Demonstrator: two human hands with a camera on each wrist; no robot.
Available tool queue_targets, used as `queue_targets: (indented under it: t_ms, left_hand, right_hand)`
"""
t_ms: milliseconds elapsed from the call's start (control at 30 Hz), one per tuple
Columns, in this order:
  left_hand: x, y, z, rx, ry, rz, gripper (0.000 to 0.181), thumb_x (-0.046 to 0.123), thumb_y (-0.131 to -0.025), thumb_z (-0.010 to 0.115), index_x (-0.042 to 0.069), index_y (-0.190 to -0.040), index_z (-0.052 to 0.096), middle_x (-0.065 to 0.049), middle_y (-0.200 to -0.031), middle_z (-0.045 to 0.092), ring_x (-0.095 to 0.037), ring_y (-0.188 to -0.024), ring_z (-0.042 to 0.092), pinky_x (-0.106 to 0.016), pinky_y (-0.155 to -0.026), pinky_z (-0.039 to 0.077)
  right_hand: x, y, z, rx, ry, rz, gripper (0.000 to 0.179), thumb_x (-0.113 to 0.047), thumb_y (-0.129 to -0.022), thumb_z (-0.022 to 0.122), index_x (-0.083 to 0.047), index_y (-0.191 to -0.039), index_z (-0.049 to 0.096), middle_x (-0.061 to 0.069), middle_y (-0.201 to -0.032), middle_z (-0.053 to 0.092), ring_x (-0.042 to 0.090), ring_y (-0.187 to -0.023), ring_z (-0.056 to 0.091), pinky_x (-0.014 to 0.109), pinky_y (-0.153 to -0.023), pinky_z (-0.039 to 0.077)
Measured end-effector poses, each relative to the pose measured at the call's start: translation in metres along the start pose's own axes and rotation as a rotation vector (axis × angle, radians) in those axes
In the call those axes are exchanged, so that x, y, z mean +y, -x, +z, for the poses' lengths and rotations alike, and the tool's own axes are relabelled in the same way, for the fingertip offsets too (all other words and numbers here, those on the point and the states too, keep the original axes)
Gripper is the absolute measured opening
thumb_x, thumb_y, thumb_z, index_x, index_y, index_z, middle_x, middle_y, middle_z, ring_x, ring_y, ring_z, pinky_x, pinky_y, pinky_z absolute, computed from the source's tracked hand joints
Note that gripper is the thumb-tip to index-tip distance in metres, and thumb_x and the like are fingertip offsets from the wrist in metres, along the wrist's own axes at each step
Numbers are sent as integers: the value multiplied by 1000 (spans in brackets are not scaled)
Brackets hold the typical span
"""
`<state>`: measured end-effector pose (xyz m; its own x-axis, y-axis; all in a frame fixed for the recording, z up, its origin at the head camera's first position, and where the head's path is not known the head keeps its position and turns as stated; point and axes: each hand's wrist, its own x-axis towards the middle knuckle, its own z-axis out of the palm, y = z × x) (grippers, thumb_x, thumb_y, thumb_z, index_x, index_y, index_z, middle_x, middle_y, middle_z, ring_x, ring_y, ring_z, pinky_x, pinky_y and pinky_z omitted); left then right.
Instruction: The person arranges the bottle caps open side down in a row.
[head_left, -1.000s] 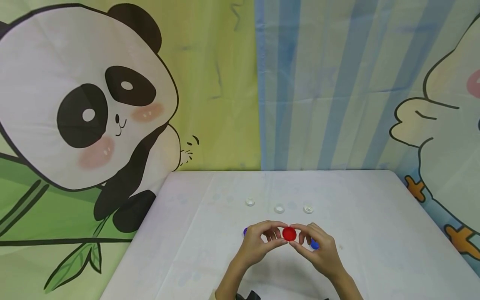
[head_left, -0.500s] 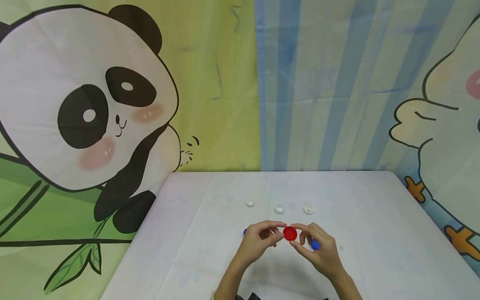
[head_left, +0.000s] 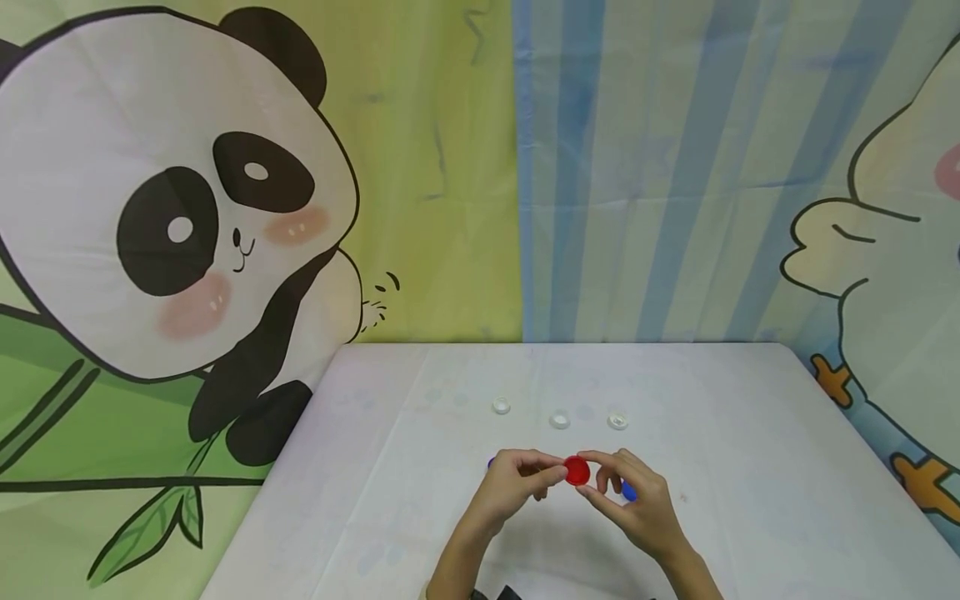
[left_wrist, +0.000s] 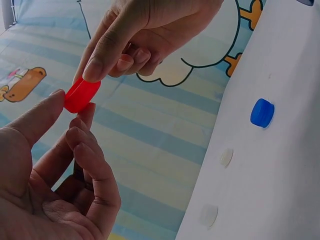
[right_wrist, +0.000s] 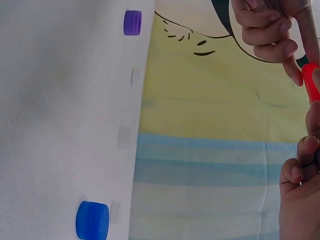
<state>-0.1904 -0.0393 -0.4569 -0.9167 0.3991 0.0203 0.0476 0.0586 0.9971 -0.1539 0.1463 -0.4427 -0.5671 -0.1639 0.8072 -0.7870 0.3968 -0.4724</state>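
A red bottle cap (head_left: 577, 471) is held up over the table between both hands. My left hand (head_left: 513, 487) has its thumb and index fingertips at the cap's left edge. From the other side, my right hand (head_left: 637, 504) pinches the rim between thumb and index finger, its other fingers loosely bent. The left wrist view shows the cap (left_wrist: 82, 95) tilted, both hands' fingertips on it. Behind the right hand, partly hidden, lies a blue bottle cap (head_left: 628, 491). A purple cap (right_wrist: 132, 23) lies on the table, mostly covered by the left hand in the head view.
Three small whitish round pieces, a left one (head_left: 501, 406), a middle one (head_left: 559, 419) and a right one (head_left: 617, 422), lie in a loose row beyond the hands. The white-covered table (head_left: 360, 500) ends at printed curtains (head_left: 442, 167) behind.
My left index finger and thumb have shifted from the red cap's top and bottom to its left edge, drawing closer together. The right hand keeps its pinch; the loose pieces stay put.
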Motion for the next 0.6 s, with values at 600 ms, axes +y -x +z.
queue_targets:
  t_ms: [600]
  left_hand:
    - [27, 10, 3, 36, -36, 68, 19, 19, -78, 70, 3, -87, 71, 4, -71, 61, -6, -55, 48, -17, -49, 38]
  right_hand:
    - [6, 2, 3, -3, -15, -21, 50, 10, -53, 77, 0, -100, 64, -5, -64, 49, 5, -58, 40, 10, -52, 34]
